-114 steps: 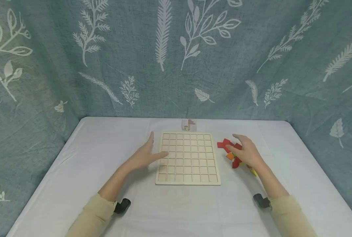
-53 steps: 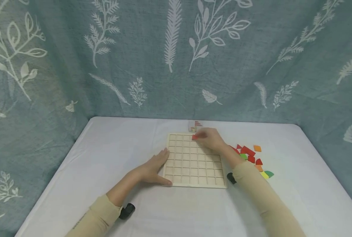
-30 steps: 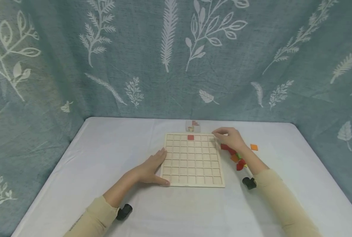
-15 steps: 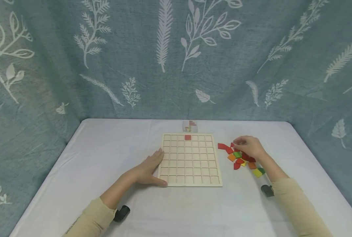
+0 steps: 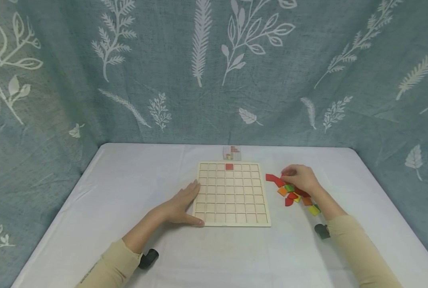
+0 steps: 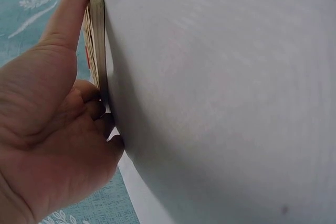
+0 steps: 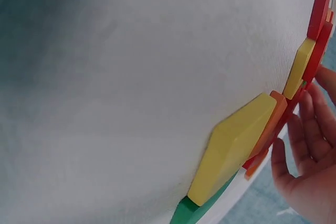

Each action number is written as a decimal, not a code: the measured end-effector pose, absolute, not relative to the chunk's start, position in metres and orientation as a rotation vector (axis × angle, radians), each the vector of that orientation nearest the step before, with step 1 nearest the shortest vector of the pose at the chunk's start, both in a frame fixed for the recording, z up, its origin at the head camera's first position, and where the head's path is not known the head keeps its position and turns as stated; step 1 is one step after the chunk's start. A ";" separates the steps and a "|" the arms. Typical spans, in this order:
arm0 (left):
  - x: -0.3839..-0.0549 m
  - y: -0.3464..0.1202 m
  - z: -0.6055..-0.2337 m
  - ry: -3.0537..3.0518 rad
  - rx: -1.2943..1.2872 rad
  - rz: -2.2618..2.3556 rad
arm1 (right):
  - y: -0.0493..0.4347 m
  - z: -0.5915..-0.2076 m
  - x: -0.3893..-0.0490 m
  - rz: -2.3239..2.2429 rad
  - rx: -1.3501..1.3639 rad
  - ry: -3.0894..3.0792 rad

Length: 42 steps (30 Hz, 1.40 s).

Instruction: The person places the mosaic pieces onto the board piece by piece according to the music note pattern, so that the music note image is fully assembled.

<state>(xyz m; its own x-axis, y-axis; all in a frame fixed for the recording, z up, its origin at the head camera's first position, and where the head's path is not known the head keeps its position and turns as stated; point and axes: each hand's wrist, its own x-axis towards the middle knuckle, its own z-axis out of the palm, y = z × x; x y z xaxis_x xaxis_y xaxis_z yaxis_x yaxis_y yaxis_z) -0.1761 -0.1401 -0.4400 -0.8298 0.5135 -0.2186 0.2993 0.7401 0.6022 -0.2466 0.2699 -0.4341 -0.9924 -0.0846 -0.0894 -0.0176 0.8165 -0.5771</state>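
Note:
A light wooden grid board [image 5: 235, 199] lies flat on the white table, with a red square tile [image 5: 229, 167] in its top row. Along the board's left edge rests my left hand [image 5: 179, 206], its thumb at the near left corner. In the left wrist view its thumb [image 6: 65, 19] lies along the board's near side. To the right of the board, my right hand [image 5: 302, 178] pinches a small red piece [image 5: 283, 175] at the far side of a tile pile; only a bit of it shows. The right wrist view shows curled fingers [image 7: 299, 140] behind the tiles.
Loose tiles lie in the pile: red [image 5: 270, 177], orange [image 5: 282, 191], green [image 5: 289, 188] and yellow [image 5: 313, 210]. My right hand covers part of them. A small pattern card [image 5: 232, 153] lies beyond the board. A leaf-print curtain [image 5: 214, 112] hangs behind the table.
My right hand put a red square tile in the board's top row, then went back right to the tile pile and took a small red piece. My left hand settled against the board's left edge.

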 end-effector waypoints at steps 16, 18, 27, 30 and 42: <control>-0.178 -0.142 -0.437 2.569 0.636 0.775 | 0.208 -0.427 -0.265 -1.386 0.012 2.695; -0.179 -0.142 -0.437 2.567 0.640 0.772 | 0.194 -0.427 -0.269 -1.370 -0.048 2.699; -0.180 -0.139 -0.438 2.558 0.645 0.765 | 0.152 -0.437 -0.287 -1.180 -0.383 2.790; -0.180 -0.138 -0.439 2.560 0.651 0.761 | 0.146 -0.438 -0.288 -1.142 -0.396 2.797; -0.183 -0.142 -0.441 2.564 0.633 0.760 | 0.138 -0.436 -0.285 -1.096 -0.384 2.835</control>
<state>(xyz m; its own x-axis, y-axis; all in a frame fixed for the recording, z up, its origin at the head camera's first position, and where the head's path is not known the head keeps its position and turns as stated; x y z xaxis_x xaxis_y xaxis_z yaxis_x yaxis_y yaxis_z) -0.1829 -0.1418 -0.4412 -0.8215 0.5195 -0.2351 0.3076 0.7509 0.5844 -0.2846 0.1379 -0.4357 -0.9657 -0.2590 0.0179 -0.2037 0.7130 -0.6709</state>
